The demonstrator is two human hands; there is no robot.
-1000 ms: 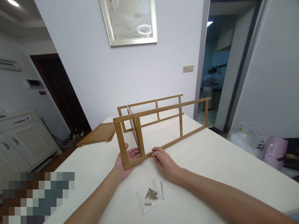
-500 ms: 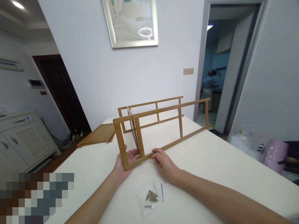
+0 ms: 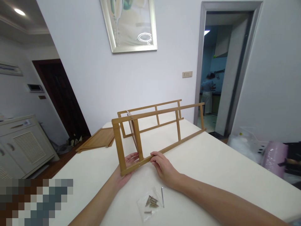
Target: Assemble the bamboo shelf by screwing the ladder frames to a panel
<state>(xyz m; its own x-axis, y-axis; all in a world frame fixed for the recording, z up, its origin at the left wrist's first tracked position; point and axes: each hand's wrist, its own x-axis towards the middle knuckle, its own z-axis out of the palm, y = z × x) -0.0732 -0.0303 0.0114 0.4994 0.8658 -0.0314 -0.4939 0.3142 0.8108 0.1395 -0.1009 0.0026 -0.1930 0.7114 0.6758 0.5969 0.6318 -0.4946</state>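
A wooden shelf frame [image 3: 156,112] lies on its side on the white table, with two ladder-like sides joined by a thin panel [image 3: 133,131] near the left end. My left hand [image 3: 125,169] grips the near side's lower left corner from behind and below, its fingertips by the panel's lower edge. Thumb and fingers of my right hand [image 3: 162,164] are closed on the lower rail, just right of the panel. Closer to me lie a clear plastic bag [image 3: 143,207] with several screws [image 3: 152,201] on it or in it, and a hex key [image 3: 162,197] partly beside my right wrist.
Flat wooden panels [image 3: 96,140] rest at the table's far left edge. The white table [image 3: 211,175] meets the wall behind. A louvred cabinet [image 3: 25,138] stands left. Plastic-wrapped items and a pink roll [image 3: 274,157] are at right. Through the doorway stands a person [image 3: 208,91].
My left hand has slid slightly lower around the corner, and its thumb no longer shows beside the upright. The frame has shifted slightly left in view; my right hand keeps its place on the rail.
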